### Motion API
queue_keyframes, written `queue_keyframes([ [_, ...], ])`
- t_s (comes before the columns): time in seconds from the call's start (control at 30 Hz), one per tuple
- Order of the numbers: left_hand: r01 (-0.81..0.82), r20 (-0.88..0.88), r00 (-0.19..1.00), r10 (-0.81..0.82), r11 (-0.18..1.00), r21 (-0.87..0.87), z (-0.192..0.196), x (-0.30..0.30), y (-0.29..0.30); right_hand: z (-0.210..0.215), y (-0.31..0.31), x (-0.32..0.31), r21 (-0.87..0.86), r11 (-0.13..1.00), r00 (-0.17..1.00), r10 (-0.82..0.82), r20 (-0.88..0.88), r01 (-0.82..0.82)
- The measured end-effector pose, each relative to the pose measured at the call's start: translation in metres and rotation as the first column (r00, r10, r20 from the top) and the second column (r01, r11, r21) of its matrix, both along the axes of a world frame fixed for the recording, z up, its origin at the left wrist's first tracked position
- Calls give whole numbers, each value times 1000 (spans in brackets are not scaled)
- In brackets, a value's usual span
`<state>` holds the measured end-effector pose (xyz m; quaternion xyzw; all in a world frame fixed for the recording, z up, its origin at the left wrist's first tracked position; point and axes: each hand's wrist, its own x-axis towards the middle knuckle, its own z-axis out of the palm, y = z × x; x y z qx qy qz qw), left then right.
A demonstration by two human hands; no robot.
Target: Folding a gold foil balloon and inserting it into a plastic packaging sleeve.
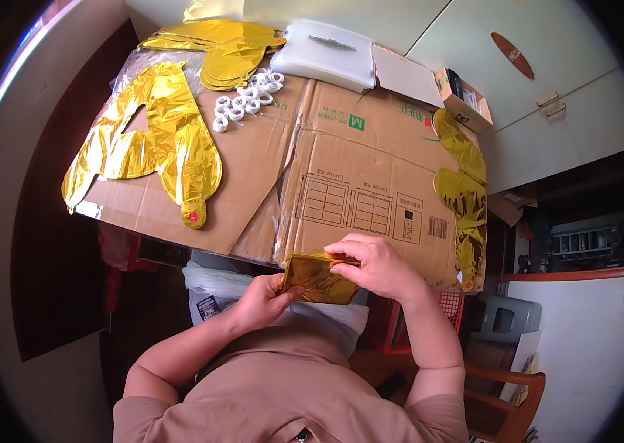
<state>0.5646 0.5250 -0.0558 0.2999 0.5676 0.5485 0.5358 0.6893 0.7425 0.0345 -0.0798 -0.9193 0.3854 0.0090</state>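
Just off the near edge of the cardboard, a folded gold foil balloon (317, 284) is held between my two hands. My left hand (262, 301) grips its left end, thumb on top. The fingers of my right hand (371, 264) pinch its upper right edge. A flat gold foil balloon shaped like the letter A (197, 151) lies on the left of the cardboard (253, 199), a red mark on its lower tab. Another gold foil balloon (463, 193) lies along the right edge. A stack of flat gold foil balloons (232, 59) sits at the far left.
Several small white ribbon rolls (242, 103) cluster beside the stack. At the back are a pile of clear plastic bags (327, 59), a whitish board (408, 76) and a small open box (467, 102). A red crate (451, 308) and wooden chair (526, 399) stand below right.
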Motion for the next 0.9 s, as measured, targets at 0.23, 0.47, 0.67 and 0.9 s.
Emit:
queue_keyframes([
  [0.23, 4, -33, 999, -4, 1000, -4, -5, 1, 1, 2, 6, 0, -186, 981, 991, -28, 128, 52],
  [0.47, -2, -86, 996, 1, 1000, -7, -4, 4, 3, 7, 10, -3, -323, 942, 961, 6, 275, 87],
  [0.67, 41, -492, 869, 50, 984, 173, 4, 1, -4, 27, -3, 15, -146, 989, 995, 36, 95, -22],
  [0.9, 83, -601, 788, 138, 942, 325, 9, -2, -3, 37, -29, 37, 434, 892, 960, 4, -280, 123],
])
